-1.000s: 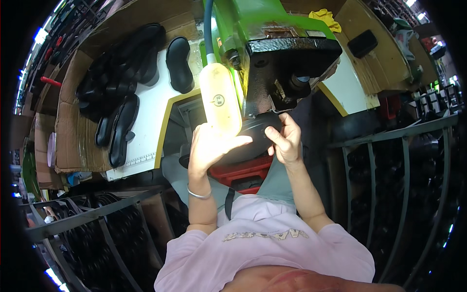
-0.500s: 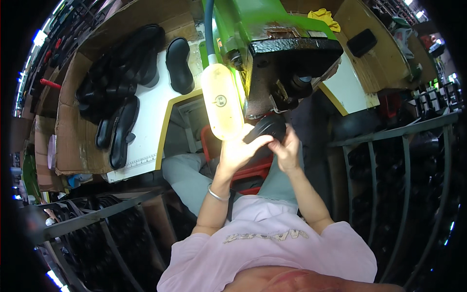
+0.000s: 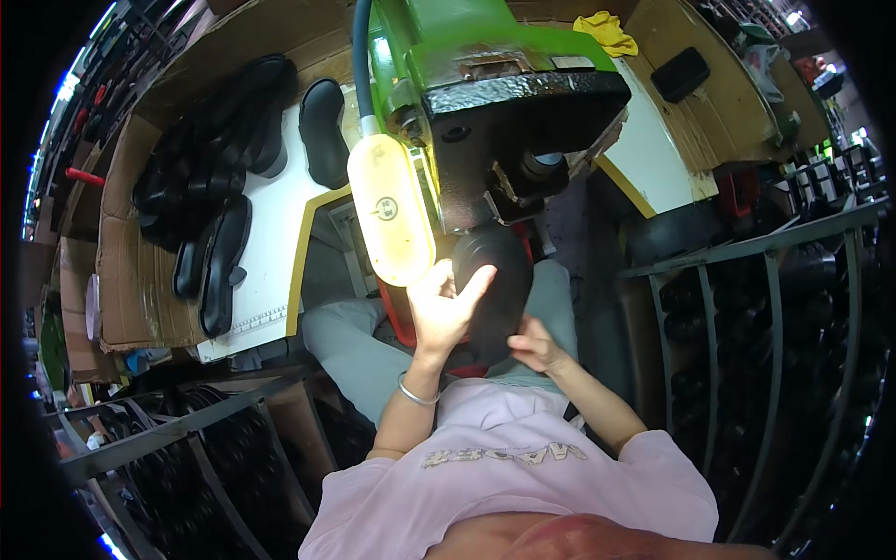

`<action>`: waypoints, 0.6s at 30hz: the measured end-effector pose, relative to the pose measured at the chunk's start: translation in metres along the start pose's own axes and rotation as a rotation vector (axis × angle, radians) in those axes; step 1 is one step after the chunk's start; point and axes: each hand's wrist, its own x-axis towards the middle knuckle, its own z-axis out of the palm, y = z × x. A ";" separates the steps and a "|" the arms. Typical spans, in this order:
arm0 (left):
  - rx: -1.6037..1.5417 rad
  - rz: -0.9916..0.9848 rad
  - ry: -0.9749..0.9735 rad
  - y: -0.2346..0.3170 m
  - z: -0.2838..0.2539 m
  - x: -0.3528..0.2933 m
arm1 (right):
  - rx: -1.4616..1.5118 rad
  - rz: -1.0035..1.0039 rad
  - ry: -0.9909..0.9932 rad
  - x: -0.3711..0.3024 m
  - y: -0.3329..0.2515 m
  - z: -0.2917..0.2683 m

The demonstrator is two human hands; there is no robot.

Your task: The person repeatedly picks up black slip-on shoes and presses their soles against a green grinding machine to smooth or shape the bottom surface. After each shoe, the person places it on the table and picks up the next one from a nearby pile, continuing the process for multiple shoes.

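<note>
A black shoe sole point(image 3: 499, 291) is held upright lengthwise above my lap, just under the machine's black head point(image 3: 523, 131). My left hand point(image 3: 442, 306) grips its left edge, thumb lying across the face and the other fingers partly hidden. At the sole's lower right edge, my right hand point(image 3: 541, 347) has its fingers curled against it, slightly blurred. A lit yellowish lamp point(image 3: 392, 210) hangs just beyond my left hand. On the white tabletop point(image 3: 271, 243) at the left lie a single black sole point(image 3: 323, 133) and a heap of black soles point(image 3: 210, 149).
Cardboard walls point(image 3: 140, 271) border the table on the left. Toward the back right are a yellow cloth point(image 3: 607, 34) and a black block-shaped piece point(image 3: 680, 75). Metal racks point(image 3: 775, 345) with black items flank me on both sides. The green machine point(image 3: 495, 37) stands ahead.
The sole has come down toward me from beneath the machine head and now shows its length. My right hand has slid down to its near end. The whole view has shifted slightly.
</note>
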 end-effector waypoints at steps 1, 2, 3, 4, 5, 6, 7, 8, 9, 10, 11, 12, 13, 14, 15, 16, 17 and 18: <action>-0.039 0.002 0.000 0.002 0.003 0.000 | -0.017 -0.061 0.062 -0.007 -0.010 -0.002; -0.077 0.003 0.001 0.004 0.005 0.001 | -0.054 -0.114 0.158 -0.012 -0.015 -0.011; -0.116 0.006 -0.001 0.006 0.009 0.001 | -0.121 -0.181 0.248 -0.018 -0.021 -0.024; -0.240 -0.022 0.006 0.024 0.016 0.005 | -0.112 -0.247 0.335 -0.019 -0.032 -0.029; -0.364 -0.049 0.014 0.034 0.020 0.007 | -0.113 -0.288 0.416 -0.020 -0.045 -0.036; -0.349 -0.037 -0.018 0.034 0.018 0.008 | -0.091 -0.354 0.509 -0.017 -0.064 -0.026; -0.338 -0.023 -0.051 0.032 0.016 0.009 | -0.030 -0.375 0.532 -0.019 -0.083 -0.025; -0.324 -0.009 -0.080 0.032 0.013 0.011 | -0.102 -0.352 0.590 -0.016 -0.103 -0.021; -0.319 -0.003 -0.078 0.032 0.011 0.012 | -0.213 -0.408 0.644 -0.007 -0.120 -0.015; -0.314 0.005 -0.073 0.033 0.009 0.013 | -0.262 -0.422 0.642 0.000 -0.136 -0.008; -0.309 0.012 -0.070 0.034 0.006 0.014 | -0.311 -0.438 0.641 0.005 -0.151 -0.002; -0.313 -0.002 -0.077 0.036 0.004 0.015 | -0.375 -0.439 0.644 0.011 -0.163 0.004; -0.316 -0.017 -0.079 0.038 0.002 0.015 | -0.441 -0.436 0.643 0.016 -0.174 0.009; -0.319 -0.031 -0.080 0.039 -0.001 0.015 | -0.468 -0.458 0.614 0.020 -0.182 0.014; -0.335 -0.055 -0.069 0.039 -0.005 0.015 | -0.504 -0.450 0.602 0.023 -0.189 0.019; -0.352 -0.078 -0.058 0.038 -0.010 0.014 | -0.528 -0.448 0.591 0.027 -0.193 0.025; -0.369 -0.101 -0.047 0.037 -0.015 0.013 | -0.552 -0.447 0.579 0.031 -0.194 0.032; -0.364 -0.103 -0.049 0.036 -0.022 0.011 | -0.571 -0.451 0.572 0.033 -0.194 0.040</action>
